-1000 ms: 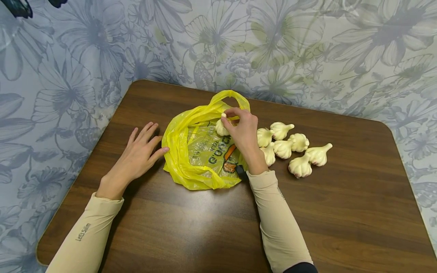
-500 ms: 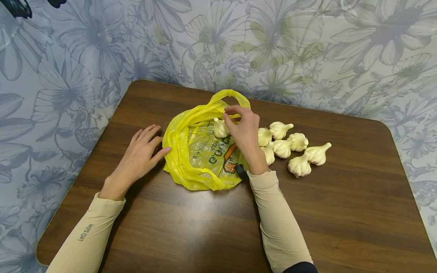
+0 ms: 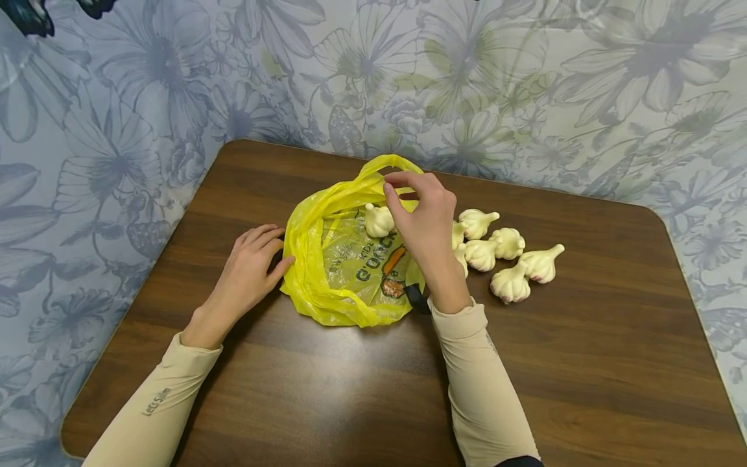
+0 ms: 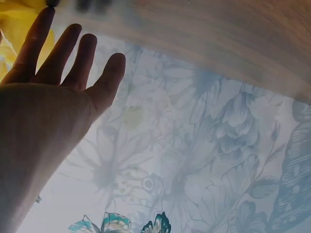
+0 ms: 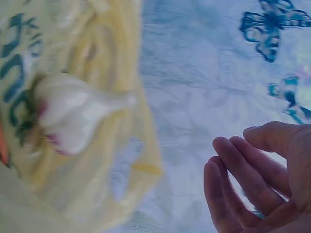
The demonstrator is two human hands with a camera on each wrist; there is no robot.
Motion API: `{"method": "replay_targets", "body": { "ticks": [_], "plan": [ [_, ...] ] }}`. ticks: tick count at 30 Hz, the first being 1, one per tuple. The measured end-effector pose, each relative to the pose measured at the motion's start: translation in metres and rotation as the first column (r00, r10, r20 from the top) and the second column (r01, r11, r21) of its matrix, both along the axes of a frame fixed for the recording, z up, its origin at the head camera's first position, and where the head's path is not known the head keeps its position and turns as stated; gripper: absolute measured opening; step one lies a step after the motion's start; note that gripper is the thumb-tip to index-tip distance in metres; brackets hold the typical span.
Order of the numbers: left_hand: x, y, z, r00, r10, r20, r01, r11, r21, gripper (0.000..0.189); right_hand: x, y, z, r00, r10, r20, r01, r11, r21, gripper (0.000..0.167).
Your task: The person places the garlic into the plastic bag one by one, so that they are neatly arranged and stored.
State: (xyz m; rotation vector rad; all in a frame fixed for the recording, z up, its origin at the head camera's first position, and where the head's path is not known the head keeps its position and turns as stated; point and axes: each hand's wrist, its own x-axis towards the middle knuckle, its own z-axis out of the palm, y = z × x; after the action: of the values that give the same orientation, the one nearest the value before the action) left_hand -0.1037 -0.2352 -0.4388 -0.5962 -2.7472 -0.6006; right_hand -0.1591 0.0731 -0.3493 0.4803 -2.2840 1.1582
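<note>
We see one garlic bulb (image 3: 379, 221) lying inside the yellow bag (image 3: 306, 259), toward the bag's far right side, with its stem pointing at the bag's far edge. Our right hand (image 3: 428, 220) is over the bag's right side, close to the bulb and just beside the bag's handle (image 3: 388, 163); its fingers are loosely bent, thumb and forefinger tips slightly apart, and we hold nothing in it. Our left hand (image 3: 248, 269) rests just left of the bag, fingers relaxed and a little spread, gripping nothing, its thumb tip at the bag's left edge. To the right of the bag we count seven more bulbs (image 3: 480, 255) in a loose group, those nearest the bag partly hidden by our right hand. Dark lettering (image 3: 364, 269) shows inside the bag. Under the bag is a brown table (image 3: 583, 363); beyond the bag stands a flowered wall (image 3: 525, 97).
</note>
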Motion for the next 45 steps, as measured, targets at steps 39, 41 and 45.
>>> {"method": "replay_targets", "body": {
  "ticks": [39, 41, 45],
  "plan": [
    [0.001, -0.003, 0.005, 1.000, 0.024, 0.001, -0.024, 0.993, 0.117, 0.015, 0.078, 0.142, -0.009, 0.969, -0.243, -0.043, 0.240, 0.968, -0.070, 0.016],
    [0.001, -0.002, 0.005, 1.000, 0.025, 0.001, -0.025, 0.993, 0.117, 0.015, 0.077, 0.153, -0.014, 0.966, -0.256, -0.046, 0.253, 0.965, -0.066, 0.017],
    [0.001, -0.002, 0.004, 1.000, 0.027, 0.003, -0.027, 0.993, 0.116, 0.014, 0.079, 0.172, -0.022, 0.951, -0.305, -0.047, 0.303, 0.952, -0.051, 0.019]
  ]
}}
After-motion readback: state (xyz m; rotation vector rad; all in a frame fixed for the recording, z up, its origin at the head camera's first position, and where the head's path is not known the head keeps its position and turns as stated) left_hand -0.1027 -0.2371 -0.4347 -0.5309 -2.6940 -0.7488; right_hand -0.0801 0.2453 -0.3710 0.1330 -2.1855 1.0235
